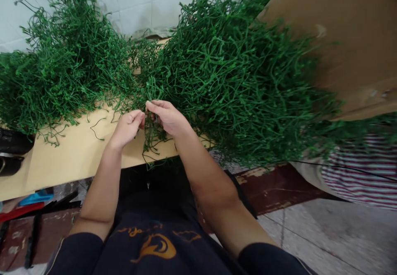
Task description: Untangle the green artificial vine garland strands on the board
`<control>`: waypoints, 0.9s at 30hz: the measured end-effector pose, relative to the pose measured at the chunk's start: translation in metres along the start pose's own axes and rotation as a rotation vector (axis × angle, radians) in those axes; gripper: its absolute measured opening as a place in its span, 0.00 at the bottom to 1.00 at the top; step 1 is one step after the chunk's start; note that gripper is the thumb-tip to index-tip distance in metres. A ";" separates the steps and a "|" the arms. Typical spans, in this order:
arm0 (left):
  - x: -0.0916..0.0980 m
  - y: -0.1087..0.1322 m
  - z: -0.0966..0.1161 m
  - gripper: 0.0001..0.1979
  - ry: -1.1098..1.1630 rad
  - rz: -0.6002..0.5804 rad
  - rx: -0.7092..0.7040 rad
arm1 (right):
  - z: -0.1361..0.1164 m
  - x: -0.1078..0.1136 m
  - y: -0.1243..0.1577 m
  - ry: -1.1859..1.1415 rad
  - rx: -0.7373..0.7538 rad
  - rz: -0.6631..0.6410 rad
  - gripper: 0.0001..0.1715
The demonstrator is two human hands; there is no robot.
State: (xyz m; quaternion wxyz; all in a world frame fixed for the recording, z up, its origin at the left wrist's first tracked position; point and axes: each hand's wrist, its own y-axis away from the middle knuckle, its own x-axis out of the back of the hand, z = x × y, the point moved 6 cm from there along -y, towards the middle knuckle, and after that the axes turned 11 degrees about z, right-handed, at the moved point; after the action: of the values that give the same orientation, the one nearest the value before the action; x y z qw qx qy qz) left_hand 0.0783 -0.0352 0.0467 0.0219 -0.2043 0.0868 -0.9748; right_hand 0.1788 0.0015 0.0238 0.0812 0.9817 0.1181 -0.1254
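Observation:
Near the centre, my right hand (166,115) is closed round a small bunch of thin green artificial stems (151,132), which hangs down between my hands. My left hand (132,126) is just left of it, thumb pressed to the curled fingers; what it pinches, if anything, is too small to make out. A large heap of green stems (232,72) lies behind and to the right of my hands. Another heap (71,64) lies to the left. Some loose stems (98,129) rest on the tan board (71,155).
A brown cardboard sheet (350,39) leans at the upper right. Beside it at the lower right is striped cloth (366,175). Black objects (12,151) sit at the left edge. Blue (36,197) and red (23,211) items lie below the board. White tiles (133,2) line the wall.

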 end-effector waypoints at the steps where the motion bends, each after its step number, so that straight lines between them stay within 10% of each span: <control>1: -0.001 0.002 0.000 0.20 -0.080 0.001 -0.019 | -0.001 0.002 -0.002 0.001 0.015 0.020 0.26; 7: -0.001 0.013 0.010 0.19 -0.404 0.194 -0.230 | -0.024 -0.005 -0.009 0.299 0.409 0.193 0.19; 13: 0.010 0.018 0.013 0.19 -0.320 0.323 -0.191 | -0.028 -0.014 -0.035 0.494 0.501 0.328 0.19; 18: -0.003 0.039 0.030 0.19 -0.272 0.111 -0.308 | -0.037 0.031 -0.059 0.330 0.411 0.637 0.23; 27: 0.039 -0.001 0.004 0.10 -0.510 0.281 -0.111 | -0.075 0.002 -0.037 0.145 0.391 0.252 0.25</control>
State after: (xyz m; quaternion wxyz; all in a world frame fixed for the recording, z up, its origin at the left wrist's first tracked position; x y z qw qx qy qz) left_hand 0.0443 -0.0383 0.0661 0.1665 -0.4295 0.1591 -0.8732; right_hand 0.1885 0.0521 0.0902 -0.1040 0.9922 -0.0265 -0.0639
